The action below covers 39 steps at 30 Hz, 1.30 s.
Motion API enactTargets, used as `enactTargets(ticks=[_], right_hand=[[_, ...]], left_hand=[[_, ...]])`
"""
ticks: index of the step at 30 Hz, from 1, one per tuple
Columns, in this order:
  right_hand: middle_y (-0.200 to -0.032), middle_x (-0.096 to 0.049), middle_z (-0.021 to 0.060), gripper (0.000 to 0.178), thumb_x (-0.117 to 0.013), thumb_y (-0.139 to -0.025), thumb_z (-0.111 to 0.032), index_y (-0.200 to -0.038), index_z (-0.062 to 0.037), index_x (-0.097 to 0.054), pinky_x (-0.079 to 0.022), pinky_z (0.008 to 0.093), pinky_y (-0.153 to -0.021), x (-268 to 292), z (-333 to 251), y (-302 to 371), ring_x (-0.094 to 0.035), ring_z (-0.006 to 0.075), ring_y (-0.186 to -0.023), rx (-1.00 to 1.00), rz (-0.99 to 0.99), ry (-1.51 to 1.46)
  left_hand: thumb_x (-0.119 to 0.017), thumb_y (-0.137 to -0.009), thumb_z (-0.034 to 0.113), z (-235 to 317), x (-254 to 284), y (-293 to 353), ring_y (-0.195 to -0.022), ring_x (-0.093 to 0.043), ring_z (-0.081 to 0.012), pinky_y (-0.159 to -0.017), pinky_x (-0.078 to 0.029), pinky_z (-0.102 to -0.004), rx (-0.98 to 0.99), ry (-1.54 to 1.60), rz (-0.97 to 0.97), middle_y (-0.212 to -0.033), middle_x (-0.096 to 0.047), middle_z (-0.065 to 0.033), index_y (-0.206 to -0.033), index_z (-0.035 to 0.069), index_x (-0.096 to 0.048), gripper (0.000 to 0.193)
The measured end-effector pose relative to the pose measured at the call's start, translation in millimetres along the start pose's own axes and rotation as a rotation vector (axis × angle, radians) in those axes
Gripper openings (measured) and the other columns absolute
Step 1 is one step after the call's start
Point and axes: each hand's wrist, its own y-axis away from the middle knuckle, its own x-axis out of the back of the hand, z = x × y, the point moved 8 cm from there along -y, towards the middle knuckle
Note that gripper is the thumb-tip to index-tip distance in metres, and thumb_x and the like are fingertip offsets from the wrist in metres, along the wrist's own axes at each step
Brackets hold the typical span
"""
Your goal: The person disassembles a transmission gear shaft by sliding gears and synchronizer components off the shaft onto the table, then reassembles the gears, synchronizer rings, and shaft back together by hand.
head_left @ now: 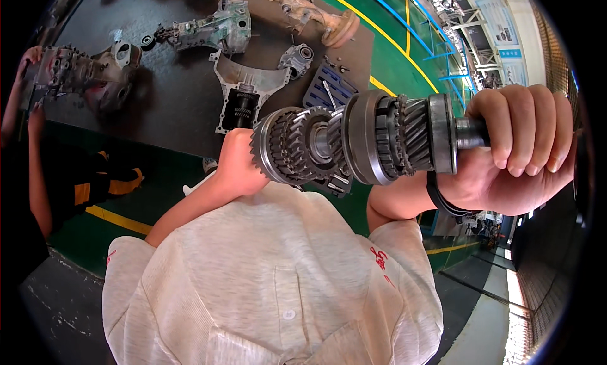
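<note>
A steel gear shaft (368, 137), a transmission shaft stacked with toothed gears and smooth rings, is held up in front of my chest, lying nearly level. My right hand (518, 134) wraps its fingers round the thin bare end of the shaft at the right. Against the large gear at the other end is my left hand (243, 155); its fingers are hidden behind the gears. Beyond it, at the table's near edge, lies an open bell-shaped metal housing (269, 81) with a dark cavity and a geared part inside.
On the dark table (180, 80) are a gearbox (234, 28), a small round-holed casting (296, 60), a blue tool tray (322, 88) and a rusty axle housing (329, 24). At far left, another person's hands (31, 56) touch a second gearbox (95, 77). Blue railings (436, 49) stand beyond the green floor.
</note>
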Motion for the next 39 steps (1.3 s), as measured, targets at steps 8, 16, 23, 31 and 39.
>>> enactTargets(ticks=[8, 16, 23, 31, 39], right_hand=[[-0.094, -0.063, 0.0260, 0.039, -0.039, -0.103, -0.031, -0.114, 0.0030, -0.054, -0.051, 0.0515, -0.087, 21.1, -8.7, -2.4, -0.063, 0.0377, -0.093, 0.365, 0.066, 0.753], [-0.097, -0.068, 0.0110, 0.015, -0.057, -0.099, -0.013, -0.109, -0.0020, -0.055, -0.052, 0.0320, -0.083, 22.2, 30.8, -40.9, -0.065, 0.0166, -0.092, 0.033, 0.072, 0.572], [-0.114, -0.067, 0.0098, 0.030, -0.065, -0.095, -0.018, -0.119, -0.0006, -0.060, -0.051, 0.0322, -0.094, 21.4, 5.8, -66.2, -0.066, 0.0166, -0.102, 0.087, -0.065, 0.526], [-0.121, -0.064, 0.0182, 0.062, -0.067, -0.092, -0.030, -0.141, 0.0000, -0.045, -0.049, 0.0393, -0.101, 4.4, 6.4, -72.7, -0.063, 0.0249, -0.114, 0.090, -0.215, 0.452], [-0.114, -0.067, 0.0118, 0.058, -0.071, -0.091, -0.029, -0.137, -0.0001, -0.050, -0.050, 0.0345, -0.097, -18.8, -5.9, -66.7, -0.065, 0.0191, -0.108, 0.105, -0.222, 0.485]], left_hand=[[-0.071, -0.077, 0.000, 1.7, 5.0, -26.7, -0.083, -0.068, -0.0171, -0.079, -0.053, -0.0323, 0.009, 0.067, -0.050, -0.092, -0.074, -0.0112, -0.098, -0.002, -0.070, 0.021], [-0.066, -0.085, -0.001, -3.9, 0.9, -63.4, -0.101, -0.064, -0.0171, -0.088, -0.051, -0.0348, -0.075, 0.323, 0.087, -0.114, -0.069, -0.0082, -0.119, 0.001, -0.061, 0.034], [-0.062, -0.089, 0.005, 29.4, 6.7, -96.9, -0.049, -0.033, -0.0029, -0.047, -0.020, -0.0218, 0.131, 0.623, 0.034, -0.060, -0.046, 0.0084, -0.096, 0.002, -0.069, 0.010], [-0.058, -0.090, 0.003, 44.0, 30.5, -96.2, -0.049, -0.035, -0.0031, -0.048, -0.022, -0.0212, 0.108, 0.544, 0.034, -0.064, -0.050, 0.0055, -0.104, -0.004, -0.066, 0.018], [-0.059, -0.091, 0.002, 58.4, 36.6, -83.5, -0.053, -0.039, -0.0034, -0.050, -0.026, -0.0207, -0.090, 0.382, 0.114, -0.069, -0.054, 0.0038, -0.105, -0.003, -0.066, 0.016]])
